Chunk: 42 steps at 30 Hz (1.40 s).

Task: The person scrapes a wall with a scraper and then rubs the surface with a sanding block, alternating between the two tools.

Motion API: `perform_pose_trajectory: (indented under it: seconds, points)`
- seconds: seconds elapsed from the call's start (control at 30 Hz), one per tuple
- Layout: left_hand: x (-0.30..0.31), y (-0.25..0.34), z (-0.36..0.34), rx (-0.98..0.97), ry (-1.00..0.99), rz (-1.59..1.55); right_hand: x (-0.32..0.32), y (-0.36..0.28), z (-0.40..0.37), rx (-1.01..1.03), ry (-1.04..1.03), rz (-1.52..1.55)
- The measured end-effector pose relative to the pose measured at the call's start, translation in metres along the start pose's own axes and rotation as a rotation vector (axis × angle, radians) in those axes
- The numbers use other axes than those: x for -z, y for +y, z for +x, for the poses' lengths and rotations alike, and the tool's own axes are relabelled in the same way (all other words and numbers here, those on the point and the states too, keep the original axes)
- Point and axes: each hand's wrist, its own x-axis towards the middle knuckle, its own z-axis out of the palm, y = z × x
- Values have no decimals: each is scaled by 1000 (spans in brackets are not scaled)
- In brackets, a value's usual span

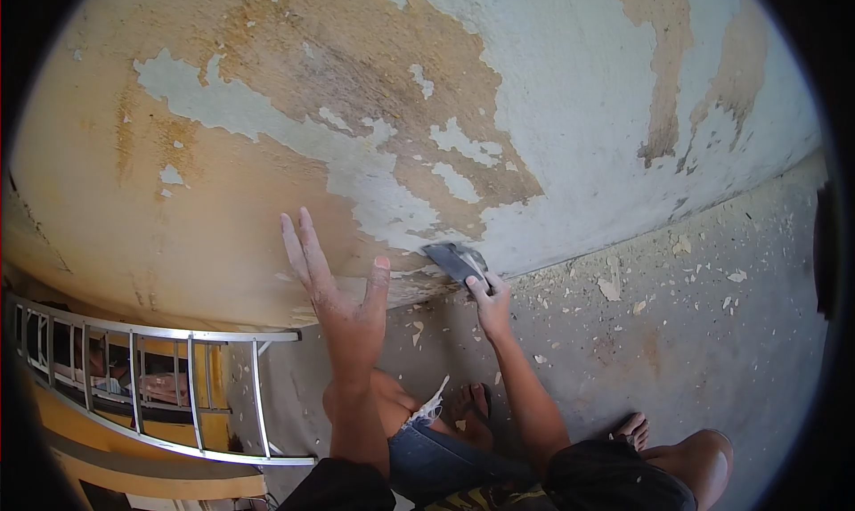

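My right hand [492,306] is closed around a scraper [456,263] with a wide dark blade. The blade's edge lies at the lower part of the wall [579,110], where pale paint meets bare tan plaster. To the left, my left hand [343,302] is raised in front of the wall with its fingers and thumb spread, dusty and holding nothing. Ragged patches of pale paint [383,186] remain around the bare plaster above both hands.
An aluminium ladder [191,386] stands at the lower left. Paint flakes [610,288] litter the grey floor [570,395] along the foot of the wall. My bent knees and sandalled foot [479,402] are below my hands.
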Motion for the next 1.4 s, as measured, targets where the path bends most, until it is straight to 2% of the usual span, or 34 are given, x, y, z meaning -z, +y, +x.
perform_pose_trajectory:
  seconds: [0.13, 0.17, 0.27, 0.3, 0.43, 0.5, 0.53, 0.6, 0.63, 0.7, 0.77, 0.93, 1.03, 1.1, 1.2, 1.33, 1.4]
  points:
    - [2, -1, -1, 16, -37, 42, 7, 20, -12, -100, 113, 101]
    - [3, -2, -2, 12, -36, 23, 8, 12, -9, -104, 27, -6]
    - [-2, -4, -2, 10, -43, 0, -12, -31, -1, -93, -34, -27]
    - [-3, -3, -2, 14, -50, 7, -15, -32, 1, -14, -27, -47]
    - [-7, 4, 0, -28, -12, 45, -3, 16, -8, -19, 4, 28]
    - [-7, 5, 0, -6, -42, 56, 2, 26, -19, -152, 100, 93]
    - [-7, 4, 2, -12, -47, 56, 1, 33, -16, -152, 106, 98]
    - [-3, 1, -2, 7, -62, 8, -8, 15, -19, -123, 10, 35]
    - [-5, 1, -3, 12, -70, 9, -17, -14, -16, -51, 20, 34]
    - [-7, 4, -2, 20, -63, 8, -24, -42, -4, -50, -29, 46]
    - [-9, 2, -2, 2, -51, 5, -23, -49, 0, -14, -56, 32]
    - [-4, 2, 0, -4, -53, 49, 0, 19, -2, -45, 8, 38]
    - [2, -3, -7, 20, -100, -5, -3, 29, -13, -48, 89, 13]
    - [-1, -1, -5, 50, -113, -44, -11, -11, -5, -77, 39, 17]
    - [-3, -1, -4, 52, -111, -48, -17, -30, 0, -54, -21, 21]
    - [-2, -4, -4, 50, -102, -111, -12, 19, -11, -54, 8, 54]
    - [-2, -2, -3, 52, -107, -109, -12, 33, -18, -56, 98, 1]
